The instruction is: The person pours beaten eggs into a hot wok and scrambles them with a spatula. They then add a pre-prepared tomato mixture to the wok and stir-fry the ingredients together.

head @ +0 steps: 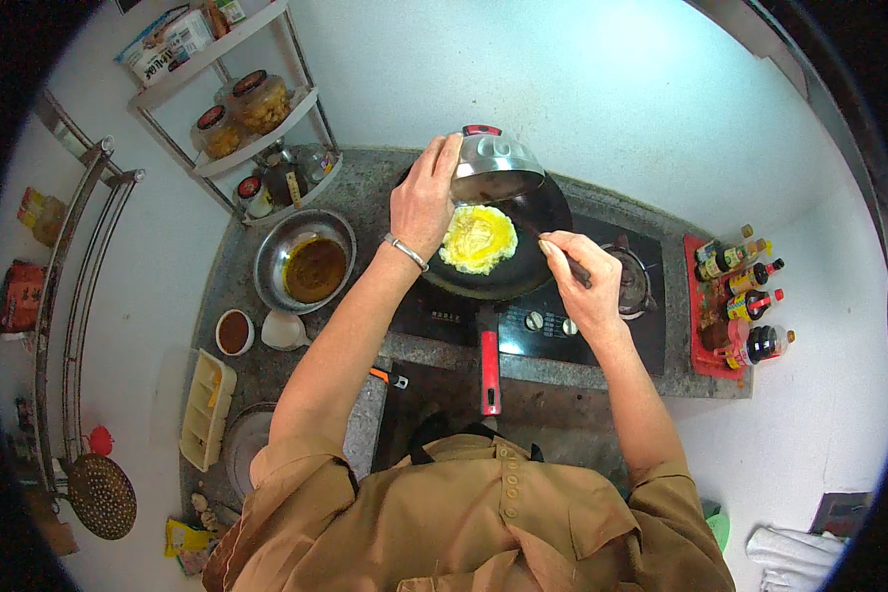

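My left hand (427,189) grips a stainless steel bowl (499,155), tipped with its mouth towards me over a black wok (547,203). In the wok lies a round yellow egg (479,240) with pale, ruffled edges. My right hand (588,274) closes around a dark, slim utensil handle (579,272); the utensil's far end reaches towards the bowl and is hard to make out. The wok's red handle (490,370) points at my body. Part of the wok's left side is hidden behind my left hand.
Left of the wok stand a metal basin (266,259) holding brown liquid, a small cup of sauce (234,332) and a white scoop (284,330). A second burner (625,277) and a red tray (699,318) of bottles lie right. A shelf rack (266,140) fills the back-left corner.
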`<action>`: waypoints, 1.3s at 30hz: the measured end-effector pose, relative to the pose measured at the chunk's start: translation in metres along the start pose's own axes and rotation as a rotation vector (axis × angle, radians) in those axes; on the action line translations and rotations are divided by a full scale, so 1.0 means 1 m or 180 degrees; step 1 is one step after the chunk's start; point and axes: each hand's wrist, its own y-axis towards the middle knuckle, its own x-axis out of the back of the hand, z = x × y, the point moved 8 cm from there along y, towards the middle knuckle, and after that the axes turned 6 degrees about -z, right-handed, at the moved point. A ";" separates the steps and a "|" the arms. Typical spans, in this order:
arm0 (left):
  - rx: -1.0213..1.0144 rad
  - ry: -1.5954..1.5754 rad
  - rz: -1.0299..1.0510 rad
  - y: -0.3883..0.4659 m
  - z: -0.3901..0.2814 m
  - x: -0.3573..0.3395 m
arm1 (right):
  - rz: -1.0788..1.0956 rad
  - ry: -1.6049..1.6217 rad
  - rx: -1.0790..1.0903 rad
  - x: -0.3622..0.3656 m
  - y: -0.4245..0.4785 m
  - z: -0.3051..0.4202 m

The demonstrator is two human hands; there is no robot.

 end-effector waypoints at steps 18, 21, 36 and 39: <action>0.0234 0.0054 0.0127 -0.005 0.015 0.004 | 0.1238 -0.0211 -0.0293 -0.040 -0.048 -0.039; 0.0253 0.0086 0.0124 -0.007 0.016 0.004 | 0.1391 -0.0247 -0.0084 -0.050 -0.056 -0.043; 0.0586 0.0052 0.0182 -0.013 0.033 0.008 | 0.1377 -0.0490 0.0241 -0.120 -0.049 -0.075; 0.0600 0.0055 0.0180 -0.015 0.035 0.009 | 0.1187 -0.0605 0.0089 -0.122 -0.042 -0.082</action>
